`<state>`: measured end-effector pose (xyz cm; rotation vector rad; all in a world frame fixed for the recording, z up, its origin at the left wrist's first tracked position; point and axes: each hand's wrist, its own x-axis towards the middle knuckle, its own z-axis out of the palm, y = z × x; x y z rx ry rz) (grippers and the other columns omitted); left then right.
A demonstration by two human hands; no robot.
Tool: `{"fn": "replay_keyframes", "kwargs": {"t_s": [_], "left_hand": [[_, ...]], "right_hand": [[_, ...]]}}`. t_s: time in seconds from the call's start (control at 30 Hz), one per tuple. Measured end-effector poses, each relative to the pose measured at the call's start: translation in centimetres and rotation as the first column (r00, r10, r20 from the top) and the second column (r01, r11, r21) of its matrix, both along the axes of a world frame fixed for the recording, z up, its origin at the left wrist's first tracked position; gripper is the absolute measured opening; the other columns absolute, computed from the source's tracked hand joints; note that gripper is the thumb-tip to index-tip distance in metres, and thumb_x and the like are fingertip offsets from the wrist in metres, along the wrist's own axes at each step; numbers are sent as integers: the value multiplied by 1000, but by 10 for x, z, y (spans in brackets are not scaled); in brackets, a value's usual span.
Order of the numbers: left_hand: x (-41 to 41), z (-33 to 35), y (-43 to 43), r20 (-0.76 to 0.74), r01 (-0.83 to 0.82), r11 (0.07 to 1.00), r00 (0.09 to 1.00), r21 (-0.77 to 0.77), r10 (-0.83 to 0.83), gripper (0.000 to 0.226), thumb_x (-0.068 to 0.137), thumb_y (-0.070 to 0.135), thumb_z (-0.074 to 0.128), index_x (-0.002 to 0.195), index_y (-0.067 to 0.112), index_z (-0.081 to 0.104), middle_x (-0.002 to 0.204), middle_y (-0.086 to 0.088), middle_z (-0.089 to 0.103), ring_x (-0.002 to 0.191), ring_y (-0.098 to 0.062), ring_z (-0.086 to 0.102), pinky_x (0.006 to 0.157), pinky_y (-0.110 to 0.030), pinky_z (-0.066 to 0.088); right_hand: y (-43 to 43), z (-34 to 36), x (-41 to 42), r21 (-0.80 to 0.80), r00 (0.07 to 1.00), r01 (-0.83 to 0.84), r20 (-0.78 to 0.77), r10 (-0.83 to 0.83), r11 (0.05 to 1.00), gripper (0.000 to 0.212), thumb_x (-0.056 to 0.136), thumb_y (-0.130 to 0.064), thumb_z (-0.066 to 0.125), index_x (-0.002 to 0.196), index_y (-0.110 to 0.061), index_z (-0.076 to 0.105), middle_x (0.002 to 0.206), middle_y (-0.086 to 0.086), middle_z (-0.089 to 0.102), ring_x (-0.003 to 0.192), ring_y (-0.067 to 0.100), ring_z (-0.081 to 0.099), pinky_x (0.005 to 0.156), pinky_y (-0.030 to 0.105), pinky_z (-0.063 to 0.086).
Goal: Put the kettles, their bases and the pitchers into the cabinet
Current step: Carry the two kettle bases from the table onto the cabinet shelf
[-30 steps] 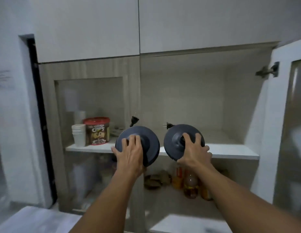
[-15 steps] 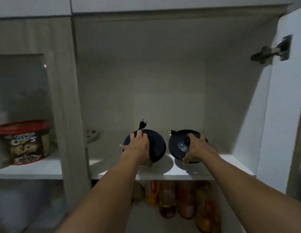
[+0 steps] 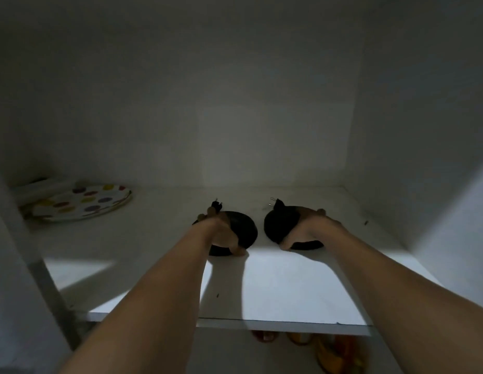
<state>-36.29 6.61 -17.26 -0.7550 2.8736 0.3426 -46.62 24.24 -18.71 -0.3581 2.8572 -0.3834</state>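
Two round black kettle bases are deep inside the cabinet, side by side on the white shelf point(image 3: 275, 290). My left hand point(image 3: 221, 233) grips the left kettle base point(image 3: 244, 229), whose plug point(image 3: 216, 205) sticks up behind my fingers. My right hand point(image 3: 305, 229) grips the right kettle base point(image 3: 279, 225), tilted with its near edge down on the shelf; its plug point(image 3: 274, 202) points back and left. Both forearms reach in over the shelf's front edge. No kettles or pitchers are in view.
A stack of polka-dot plates point(image 3: 81, 202) lies at the shelf's back left. A vertical cabinet divider point(image 3: 32, 255) stands at the left, and the cabinet side wall point(image 3: 423, 157) closes the right. Orange bottles point(image 3: 329, 352) show on the shelf below.
Both hands have carried the bases from in front of the shelf edge deep into the cabinet and lowered them toward the shelf. The view has closed in on the compartment.
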Motion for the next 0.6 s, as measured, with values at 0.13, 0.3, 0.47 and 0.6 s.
{"fn": "replay_keyframes", "kwargs": {"t_s": [0.13, 0.3, 0.47, 0.6], "left_hand": [[5, -21, 2, -202, 8, 1000, 979, 15, -5, 113, 66, 57, 76, 152, 16, 15, 151, -8, 22, 140, -35, 26, 112, -48, 35], [63, -33, 29, -444, -41, 997, 896, -69, 6, 103, 77, 45, 72, 154, 19, 8, 157, -1, 14, 144, -30, 19, 109, -66, 26], [173, -17, 55, -573, -156, 974, 819, -162, 36, 85, 92, 42, 56, 155, 18, 4, 162, 1, 5, 149, -26, 9, 109, -71, 14], [290, -14, 72, -604, -265, 946, 791, -189, 100, 84, 94, 46, 50, 155, 18, 0, 163, 2, -1, 151, -27, 0, 109, -72, 8]], "right_hand": [[5, -4, 18, -108, 996, 76, -41, -81, 991, 125, 27, -72, 73, 142, -46, 33, 147, 1, 39, 135, 34, 38, 105, 51, 40], [20, -5, 93, -179, 973, 87, -197, -122, 980, 89, 73, -56, 72, 147, -43, 23, 155, 9, 17, 135, 46, 28, 101, 61, 38], [19, 0, 190, -207, 949, -82, -316, 13, 975, 76, 90, -51, 59, 152, -37, 19, 163, 10, 7, 141, 50, 19, 109, 66, 26], [15, -2, 297, -233, 918, -226, -377, 126, 946, 73, 90, -57, 54, 152, -39, 20, 164, 7, 7, 142, 48, 20, 108, 65, 27]]}}
